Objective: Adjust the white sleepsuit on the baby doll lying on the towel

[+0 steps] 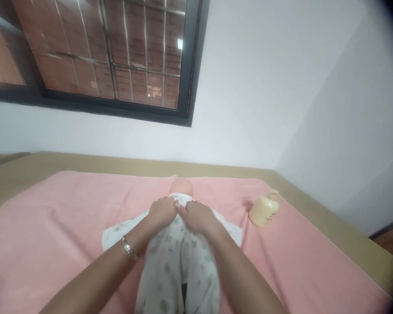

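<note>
On the pink blanket lies a baby doll [181, 186], only the top of its round head showing beyond my hands. It wears a white baby outfit [167, 257] with a small green and grey print; the sleeves spread to both sides and the legs reach toward me. My left hand [163, 211], below a silver bracelet on the wrist, has its fingers closed on the cloth at the neckline. Close beside it, my right hand [198, 216] pinches the same neckline, the thumbs nearly touching. The doll's face and the exact fastening are hidden.
A pale yellow bottle [264, 210] rests tilted on the blanket [85, 209] to the right. The blanket covers a tan surface [134, 164] that meets a white wall. A dark-framed window [118, 52] with metal bars is above, left of centre.
</note>
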Motion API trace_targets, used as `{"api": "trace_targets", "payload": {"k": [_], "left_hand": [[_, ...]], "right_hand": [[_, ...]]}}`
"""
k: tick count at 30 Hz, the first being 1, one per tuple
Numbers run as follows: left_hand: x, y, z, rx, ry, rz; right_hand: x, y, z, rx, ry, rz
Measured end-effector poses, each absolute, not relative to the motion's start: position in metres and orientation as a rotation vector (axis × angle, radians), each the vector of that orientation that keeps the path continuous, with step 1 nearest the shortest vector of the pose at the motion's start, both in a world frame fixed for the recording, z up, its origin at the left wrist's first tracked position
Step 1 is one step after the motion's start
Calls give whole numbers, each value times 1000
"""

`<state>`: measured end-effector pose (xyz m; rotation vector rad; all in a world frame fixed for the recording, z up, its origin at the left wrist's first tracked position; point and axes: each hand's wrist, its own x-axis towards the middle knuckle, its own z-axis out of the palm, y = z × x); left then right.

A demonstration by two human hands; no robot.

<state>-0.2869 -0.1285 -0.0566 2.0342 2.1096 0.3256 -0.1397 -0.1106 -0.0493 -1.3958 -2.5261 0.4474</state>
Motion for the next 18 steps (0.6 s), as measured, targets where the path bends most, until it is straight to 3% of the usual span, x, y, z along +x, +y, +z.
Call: {"api": "trace_targets", "payload": {"k": [6, 14, 18], "left_hand": [[-272, -144, -51, 2262, 2236, 235], [-293, -129, -56, 1894, 2152, 431], [-288, -131, -57, 2019, 2151, 429]], "right_hand": [[-143, -78, -70, -1465, -2466, 496], [-133, -110, -35, -1373, -2566, 511], [-133, -104, -40, -1345, -2539, 597]]}}
